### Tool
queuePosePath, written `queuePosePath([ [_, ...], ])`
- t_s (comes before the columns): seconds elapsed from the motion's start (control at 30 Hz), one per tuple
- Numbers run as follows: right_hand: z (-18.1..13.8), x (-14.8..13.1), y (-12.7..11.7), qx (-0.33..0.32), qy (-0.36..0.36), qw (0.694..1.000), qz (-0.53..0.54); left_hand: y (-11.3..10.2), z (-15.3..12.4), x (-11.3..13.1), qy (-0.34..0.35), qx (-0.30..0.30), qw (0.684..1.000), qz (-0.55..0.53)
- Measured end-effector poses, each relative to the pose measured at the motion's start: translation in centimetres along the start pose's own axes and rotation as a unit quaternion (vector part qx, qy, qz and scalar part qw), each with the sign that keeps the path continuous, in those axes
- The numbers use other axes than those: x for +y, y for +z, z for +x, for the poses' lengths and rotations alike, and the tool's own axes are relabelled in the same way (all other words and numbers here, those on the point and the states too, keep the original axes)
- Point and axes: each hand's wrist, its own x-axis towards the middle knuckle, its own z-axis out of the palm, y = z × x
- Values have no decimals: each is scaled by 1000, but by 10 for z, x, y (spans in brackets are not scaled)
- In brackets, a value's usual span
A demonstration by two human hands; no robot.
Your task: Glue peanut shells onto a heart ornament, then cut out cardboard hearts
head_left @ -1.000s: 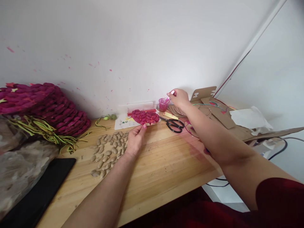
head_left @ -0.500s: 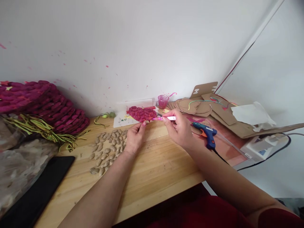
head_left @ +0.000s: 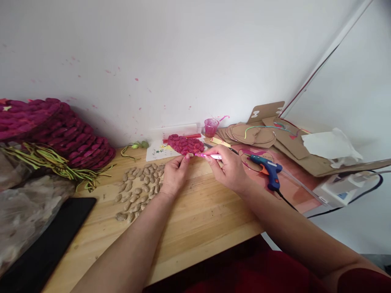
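Note:
A heart shape (head_left: 186, 144) covered in magenta-painted peanut shells lies on the wooden table (head_left: 198, 215) near the wall. My left hand (head_left: 174, 175) pinches its near edge with fingertips closed on it. My right hand (head_left: 227, 169) grips a white-handled paintbrush (head_left: 210, 156), its pink tip touching the heart's lower right edge. A small pink paint cup (head_left: 210, 127) stands behind the heart by the wall.
Several unpainted peanuts (head_left: 139, 191) lie left of my left hand. A stack of magenta shell hearts (head_left: 61, 134) and green-yellow strands (head_left: 45, 162) sit at far left. A blue glue gun (head_left: 267, 169), cardboard cut-outs (head_left: 259, 134), a black tablet (head_left: 39, 244) and a plastic bag (head_left: 21, 211) surround the work spot.
My right hand left the paint cup with the brush, came down to the heart, and now holds the tip against its edge. My left hand stayed on the heart.

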Motion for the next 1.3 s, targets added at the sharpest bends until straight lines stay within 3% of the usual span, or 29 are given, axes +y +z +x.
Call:
queuePosePath([
  [0.83, -1, 5, -3, 22, 72, 997, 19, 1, 1, 0, 24, -6, 1000, 10],
  [1.3, -1, 4, -5, 26, 99, 994, 34, 0, 1, -5, -11, 4, 999, -32],
])
